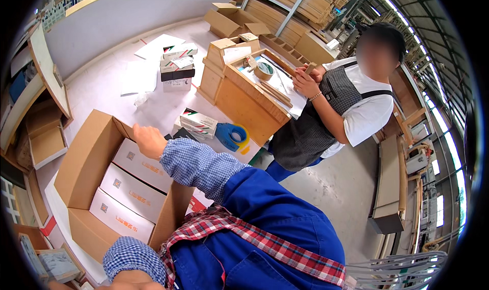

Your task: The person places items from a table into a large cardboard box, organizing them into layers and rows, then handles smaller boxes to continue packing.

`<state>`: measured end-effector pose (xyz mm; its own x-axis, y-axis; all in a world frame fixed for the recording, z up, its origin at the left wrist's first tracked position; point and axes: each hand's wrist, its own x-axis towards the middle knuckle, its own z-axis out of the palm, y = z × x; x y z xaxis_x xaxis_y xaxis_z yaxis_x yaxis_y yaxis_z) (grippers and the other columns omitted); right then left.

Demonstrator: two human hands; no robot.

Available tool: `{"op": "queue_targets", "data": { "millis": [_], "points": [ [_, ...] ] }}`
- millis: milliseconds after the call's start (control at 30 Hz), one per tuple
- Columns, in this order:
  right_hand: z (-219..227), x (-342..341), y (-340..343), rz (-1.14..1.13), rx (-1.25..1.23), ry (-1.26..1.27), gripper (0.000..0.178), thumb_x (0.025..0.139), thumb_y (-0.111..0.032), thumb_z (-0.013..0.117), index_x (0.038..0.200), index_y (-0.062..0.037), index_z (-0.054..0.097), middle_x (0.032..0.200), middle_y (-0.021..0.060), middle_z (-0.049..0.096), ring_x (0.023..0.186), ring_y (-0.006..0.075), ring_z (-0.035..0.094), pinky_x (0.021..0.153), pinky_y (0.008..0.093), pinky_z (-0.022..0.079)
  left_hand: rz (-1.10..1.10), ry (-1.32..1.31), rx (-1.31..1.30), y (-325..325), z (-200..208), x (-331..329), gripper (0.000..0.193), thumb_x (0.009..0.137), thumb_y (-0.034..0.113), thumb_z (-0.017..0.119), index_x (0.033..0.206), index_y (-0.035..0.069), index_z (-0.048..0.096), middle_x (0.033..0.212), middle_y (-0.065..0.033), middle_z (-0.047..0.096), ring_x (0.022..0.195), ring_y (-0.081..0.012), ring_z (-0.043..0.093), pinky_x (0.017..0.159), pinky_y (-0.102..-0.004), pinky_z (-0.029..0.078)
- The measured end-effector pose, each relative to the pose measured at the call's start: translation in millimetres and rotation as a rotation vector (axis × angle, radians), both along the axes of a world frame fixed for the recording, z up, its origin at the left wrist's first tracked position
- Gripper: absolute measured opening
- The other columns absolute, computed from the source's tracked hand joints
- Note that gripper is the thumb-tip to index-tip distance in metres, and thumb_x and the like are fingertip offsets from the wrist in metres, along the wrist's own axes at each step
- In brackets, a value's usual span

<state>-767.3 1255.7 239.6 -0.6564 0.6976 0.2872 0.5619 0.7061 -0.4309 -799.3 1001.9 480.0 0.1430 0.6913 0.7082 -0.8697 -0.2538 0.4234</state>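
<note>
An open cardboard box (84, 160) stands on the table at the left, holding a row of white cartons (133, 193) packed side by side. At its far right edge is my right hand (149, 142), its fingers curled close to the cardboard; what they grip, if anything, is hidden. The checkered sleeve of that arm reaches across the box's right side. My left hand (136, 281) is mostly cut off at the lower edge, near the box's near side, and its fingers do not show.
Small white boxes (198, 123) and a blue tape roll (232, 136) lie beyond my right arm. Farther back are stacked small boxes (177, 68) and a wooden cabinet (244, 99). A co-worker (331, 101) stands at it, holding a wooden piece. Shelves (48, 132) stand at left.
</note>
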Motion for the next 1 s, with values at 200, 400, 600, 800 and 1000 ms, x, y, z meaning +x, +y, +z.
{"op": "queue_targets", "data": {
  "millis": [200, 400, 600, 800, 1000],
  "points": [
    [-0.5, 2.0, -0.2, -0.004, -0.006, 0.010, 0.018, 0.071, 0.007, 0.051, 0.087, 0.0057, 0.043, 0.066, 0.0234, 0.059, 0.065, 0.0419, 0.061, 0.060, 0.0473, 0.050, 0.047, 0.145, -0.021, 0.9, 4.9, -0.7, 0.036, 0.089, 0.013, 0.059, 0.121, 0.020, 0.044, 0.072, 0.0052, 0.059, 0.077, -0.0140, 0.045, 0.081, -0.0323, 0.040],
    [-3.3, -1.1, -2.2, -0.005, 0.013, 0.006, 0.019, 0.071, 0.007, 0.052, 0.087, 0.0053, 0.043, 0.066, 0.0229, 0.059, 0.065, 0.0413, 0.061, 0.060, 0.0476, 0.050, -0.018, 0.170, 0.038, 8.4, 2.4, -11.4, 0.040, 0.086, 0.014, 0.061, 0.123, 0.021, 0.044, 0.076, 0.0043, 0.059, 0.082, -0.0138, 0.049, 0.082, -0.0331, 0.041],
    [-1.7, 0.0, -1.7, -0.032, 0.068, -0.073, 0.017, 0.073, 0.003, 0.056, 0.086, 0.0029, 0.045, 0.067, 0.0191, 0.061, 0.066, 0.0350, 0.064, 0.058, 0.0415, 0.052, 0.082, -0.017, -0.023, -4.5, 0.0, -4.7, 0.039, 0.088, 0.014, 0.054, 0.125, 0.019, 0.043, 0.086, -0.0028, 0.059, 0.085, -0.0190, 0.049, 0.081, -0.0366, 0.041],
    [-0.2, 1.7, -1.1, -0.018, 0.033, -0.039, 0.018, 0.071, 0.006, 0.052, 0.087, 0.0051, 0.044, 0.068, 0.0228, 0.060, 0.066, 0.0396, 0.062, 0.059, 0.0460, 0.050, 0.161, -0.072, -0.143, -19.5, 5.2, 3.8, 0.036, 0.089, 0.021, 0.049, 0.125, 0.022, 0.043, 0.084, -0.0070, 0.060, 0.080, -0.0201, 0.047, 0.074, -0.0358, 0.037],
    [2.3, 0.4, -1.7, -0.009, 0.037, -0.033, 0.016, 0.072, 0.005, 0.053, 0.085, 0.0047, 0.044, 0.066, 0.0222, 0.059, 0.065, 0.0389, 0.062, 0.059, 0.0450, 0.050, -0.036, 0.007, 0.049, -1.6, -2.6, -9.4, 0.038, 0.089, 0.014, 0.058, 0.123, 0.019, 0.042, 0.084, 0.0021, 0.060, 0.085, -0.0175, 0.046, 0.083, -0.0355, 0.039]
  ]
}}
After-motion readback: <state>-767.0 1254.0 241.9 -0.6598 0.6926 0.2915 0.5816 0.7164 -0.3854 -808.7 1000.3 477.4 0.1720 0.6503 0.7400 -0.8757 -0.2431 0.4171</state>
